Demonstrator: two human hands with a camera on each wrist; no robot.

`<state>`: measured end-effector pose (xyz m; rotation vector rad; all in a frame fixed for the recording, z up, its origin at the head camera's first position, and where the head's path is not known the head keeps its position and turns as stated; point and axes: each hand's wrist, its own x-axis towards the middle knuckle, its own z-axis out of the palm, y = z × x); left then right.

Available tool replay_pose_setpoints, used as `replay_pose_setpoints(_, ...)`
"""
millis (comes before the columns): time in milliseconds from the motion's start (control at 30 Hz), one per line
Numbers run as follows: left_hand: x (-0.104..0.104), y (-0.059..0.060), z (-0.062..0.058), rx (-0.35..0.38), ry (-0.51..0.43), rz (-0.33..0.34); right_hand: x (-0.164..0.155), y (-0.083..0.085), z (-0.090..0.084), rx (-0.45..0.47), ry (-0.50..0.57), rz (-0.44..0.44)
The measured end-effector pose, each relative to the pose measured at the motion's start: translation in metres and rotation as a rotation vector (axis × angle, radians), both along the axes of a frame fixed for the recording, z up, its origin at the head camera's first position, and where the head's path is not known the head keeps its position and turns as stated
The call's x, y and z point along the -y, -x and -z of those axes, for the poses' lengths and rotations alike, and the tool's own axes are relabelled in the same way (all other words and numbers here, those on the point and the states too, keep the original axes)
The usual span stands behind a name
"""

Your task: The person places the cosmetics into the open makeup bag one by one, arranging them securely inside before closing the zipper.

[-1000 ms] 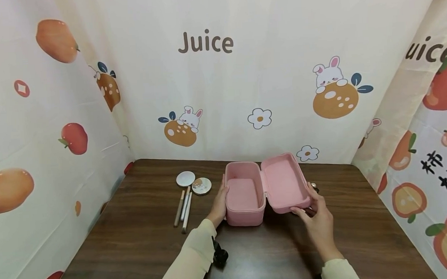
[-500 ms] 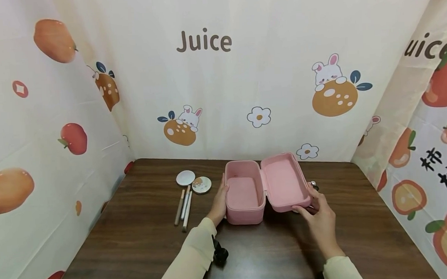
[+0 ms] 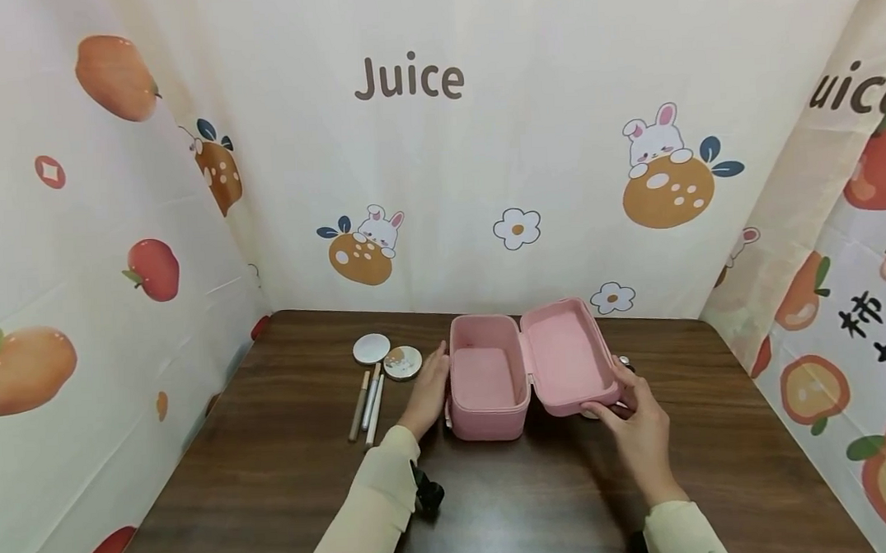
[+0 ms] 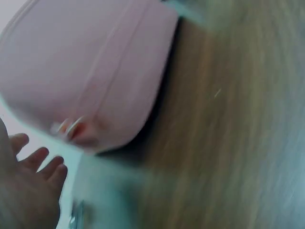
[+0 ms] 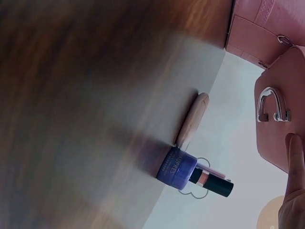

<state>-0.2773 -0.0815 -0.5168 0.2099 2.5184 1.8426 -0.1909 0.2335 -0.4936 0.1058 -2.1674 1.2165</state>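
A pink zip-up cosmetic case (image 3: 489, 424) stands on the table with its lid (image 3: 568, 356) swung out to the right. Its inside shows bare pink lining. My right hand (image 3: 637, 425) grips the lid's lower right corner, thumb in front and fingers behind. A silver handle (image 5: 275, 104) shows on the lid's outer face in the right wrist view. Beside the case's left wall is my left hand (image 3: 427, 393), fingers extended. A gap lies between that hand (image 4: 28, 186) and the case in the left wrist view.
Left of the case lie a white disc (image 3: 371, 349), a patterned round compact (image 3: 402, 363) and makeup brushes (image 3: 358, 408). Behind the lid stand a purple jar (image 5: 176, 168), a black-capped tube (image 5: 217, 184) and a round flat thing (image 5: 193, 120). A printed curtain (image 3: 438, 161) encloses the table.
My left hand has let go of the case's left side and shifted slightly left. My right hand keeps its hold on the lid, which stays swung out.
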Motion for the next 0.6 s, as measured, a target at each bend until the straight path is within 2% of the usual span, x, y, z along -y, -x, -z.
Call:
replay_pose_setpoints(100, 0.021, 0.003, -0.005, -0.138, 0.077, -0.113, -0.001, 0.000, -0.001, 0.013, 0.001, 0.003)
replay_pose_setpoints(167, 0.042, 0.004, -0.006, -0.221, 0.173, -0.206, 0.000, 0.000, -0.001, 0.017, 0.003, 0.001)
replay_pose_setpoints(200, 0.052, 0.004, -0.006, -0.240, 0.238, -0.251, 0.000, 0.001, -0.001, 0.016, 0.006, -0.001)
replay_pose_setpoints(267, 0.072, 0.002, -0.006, -0.219, 0.360, -0.323, 0.001, 0.001, -0.001, 0.009, 0.017, -0.007)
replay_pose_setpoints(367, 0.097, -0.004, -0.003, -0.114, 0.493, -0.369, 0.001, 0.001, -0.001, -0.003, 0.024, -0.009)
replay_pose_setpoints(467, 0.113, -0.009, 0.000, -0.033, 0.541, -0.350, 0.001, 0.002, -0.002, -0.012, 0.024, -0.002)
replay_pose_setpoints(600, 0.123, -0.012, 0.005, -0.012, 0.577, -0.315, 0.001, 0.001, 0.000, -0.029, 0.025, 0.000)
